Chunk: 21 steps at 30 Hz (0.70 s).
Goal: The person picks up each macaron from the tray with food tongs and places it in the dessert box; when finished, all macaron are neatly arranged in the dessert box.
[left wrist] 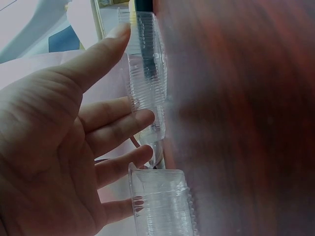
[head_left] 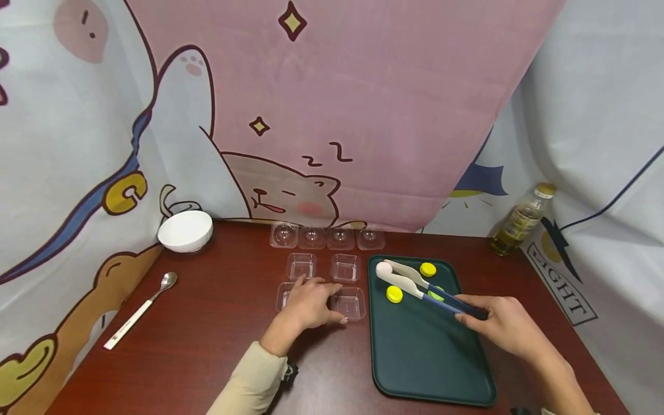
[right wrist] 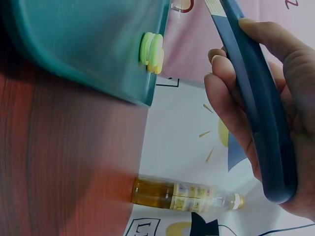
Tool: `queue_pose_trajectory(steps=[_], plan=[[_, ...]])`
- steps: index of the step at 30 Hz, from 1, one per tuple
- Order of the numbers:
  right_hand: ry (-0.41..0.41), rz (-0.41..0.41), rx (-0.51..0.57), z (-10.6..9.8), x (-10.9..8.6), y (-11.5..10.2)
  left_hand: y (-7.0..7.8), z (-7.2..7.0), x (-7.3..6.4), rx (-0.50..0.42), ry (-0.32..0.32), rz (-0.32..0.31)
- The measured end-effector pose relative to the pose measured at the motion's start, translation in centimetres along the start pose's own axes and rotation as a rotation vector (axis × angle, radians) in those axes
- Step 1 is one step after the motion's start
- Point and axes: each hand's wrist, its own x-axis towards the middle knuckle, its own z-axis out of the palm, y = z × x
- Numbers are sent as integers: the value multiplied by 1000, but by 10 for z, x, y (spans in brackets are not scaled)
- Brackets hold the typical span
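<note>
My right hand (head_left: 510,325) grips a pair of tongs (right wrist: 258,108) with blue handles and whitish arms, held over a dark green tray (head_left: 430,357). A pale pinkish round piece (head_left: 384,269) shows at the tips of the tongs. On the tray lie two yellow macarons, one nearer (head_left: 394,294) and one farther (head_left: 427,269), plus a green macaron (right wrist: 145,48) partly hidden by the tongs in the head view. With fingers spread and loosely bent, my left hand (head_left: 311,302) hovers at two small clear plastic boxes, the left one (head_left: 282,294) partly covered by it, the right one (head_left: 350,304) beside the thumb.
Two more clear boxes (head_left: 301,266) (head_left: 345,267) stand behind, then a row of clear domed lids (head_left: 339,237) by the backdrop. A white bowl (head_left: 185,231) and a spoon (head_left: 140,311) are at the left. An oil bottle (head_left: 521,222) stands at the back right.
</note>
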Motion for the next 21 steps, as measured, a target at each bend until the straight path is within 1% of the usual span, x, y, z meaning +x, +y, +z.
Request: queue_pose_trajectory(steps=[8, 17, 21], plan=[[-15, -5, 38, 3, -2, -6, -2, 2, 1, -10, 6, 0], [-33, -91, 79, 4, -4, -12, -2, 2, 3, -8, 11, -11], [-65, -108, 95, 5, -4, -16, -2, 3, 3, -5, 6, -18]])
